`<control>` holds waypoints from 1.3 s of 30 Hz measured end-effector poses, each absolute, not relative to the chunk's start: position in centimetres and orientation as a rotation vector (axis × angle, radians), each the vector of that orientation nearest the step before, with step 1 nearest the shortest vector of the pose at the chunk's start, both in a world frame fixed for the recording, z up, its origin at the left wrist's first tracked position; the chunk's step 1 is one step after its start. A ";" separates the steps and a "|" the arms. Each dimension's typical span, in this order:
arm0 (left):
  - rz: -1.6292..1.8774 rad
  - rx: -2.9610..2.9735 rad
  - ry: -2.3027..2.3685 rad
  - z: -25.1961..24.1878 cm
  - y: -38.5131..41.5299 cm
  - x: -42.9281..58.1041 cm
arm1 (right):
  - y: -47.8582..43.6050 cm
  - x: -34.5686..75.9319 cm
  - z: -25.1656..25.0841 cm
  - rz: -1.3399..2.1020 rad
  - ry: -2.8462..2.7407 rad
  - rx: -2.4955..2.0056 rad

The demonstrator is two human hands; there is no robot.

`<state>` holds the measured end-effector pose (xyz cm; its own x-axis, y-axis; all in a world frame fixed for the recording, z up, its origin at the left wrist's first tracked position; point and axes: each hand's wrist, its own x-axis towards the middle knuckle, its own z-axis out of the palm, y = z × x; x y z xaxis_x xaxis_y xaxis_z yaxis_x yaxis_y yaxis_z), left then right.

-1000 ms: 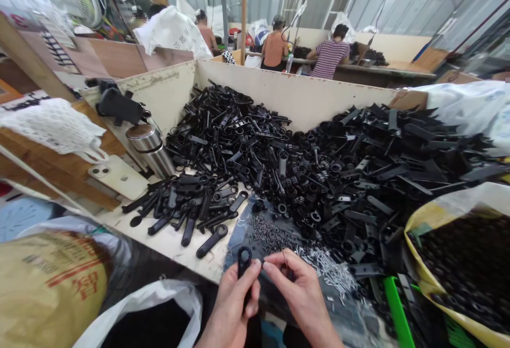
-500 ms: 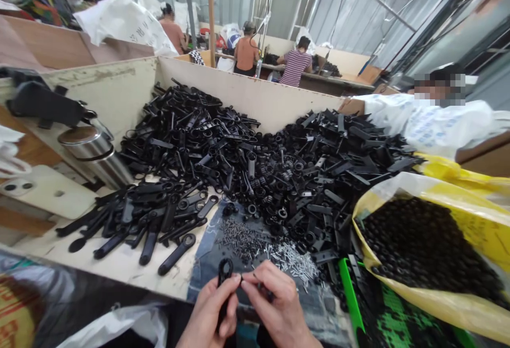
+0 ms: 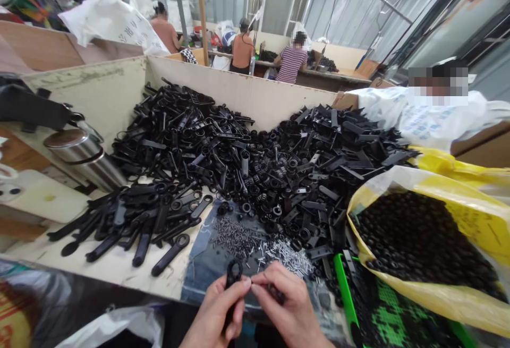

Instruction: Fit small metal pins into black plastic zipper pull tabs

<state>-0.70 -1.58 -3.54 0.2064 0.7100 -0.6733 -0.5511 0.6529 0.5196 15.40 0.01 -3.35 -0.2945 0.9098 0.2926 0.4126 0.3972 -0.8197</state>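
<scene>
My left hand (image 3: 221, 308) is closed around a black handle-like part, whose ring-shaped end (image 3: 235, 269) sticks up above the thumb. Its lower length is hidden by the fingers. Thumb and fingertips of my right hand (image 3: 285, 300) are pinched together right beside the left thumb tip; what sits between them is too small to name. A dark piece (image 3: 275, 294) shows under the curled right fingers. Just beyond the hands, small dark pins (image 3: 233, 236) and silver pins (image 3: 285, 257) lie in two heaps on a dark mat (image 3: 199, 263).
Ring-ended black parts (image 3: 169, 255) lie to the left, near a steel flask (image 3: 85, 156). Large heaps of black parts (image 3: 187, 125) fill the back. At right are a yellow bag (image 3: 474, 220) of small black pieces and a green tray (image 3: 345, 297). Several people sit beyond the partition (image 3: 207, 79).
The whole view has shifted, so the table contents appear a little farther left. Both hands sit slightly farther right, still together, with the same grip on the black part.
</scene>
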 end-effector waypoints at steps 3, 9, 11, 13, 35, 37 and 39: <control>0.864 0.067 1.006 -2.9 -1.4 -0.4 | 0.2 15.5 -3.1 0.847 -1.831 -1.169; 0.815 -0.029 1.099 -2.3 -1.2 0.2 | 0.4 16.0 -3.0 0.843 -1.918 -1.152; 0.811 0.008 1.088 -2.4 -1.2 0.2 | 0.3 16.1 -3.0 0.877 -1.908 -1.177; 0.812 0.063 1.090 -2.8 -1.3 0.0 | 0.3 16.0 -3.0 0.889 -1.909 -1.190; 0.786 0.097 1.059 -1.7 -2.1 -0.8 | 0.0 15.9 -3.2 0.956 -1.872 -1.246; 0.757 0.191 1.002 -1.4 -2.2 -1.3 | 0.1 16.0 -3.3 0.940 -1.871 -1.260; 0.743 0.287 0.971 -1.2 -2.5 -1.8 | 0.2 16.1 -3.2 0.910 -1.925 -1.246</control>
<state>-1.76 -2.46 -1.18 0.3452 0.6846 -0.6420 -0.4406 0.7222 0.5332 16.12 0.22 -3.23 -0.3264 0.9323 0.1560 0.4713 0.3036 -0.8281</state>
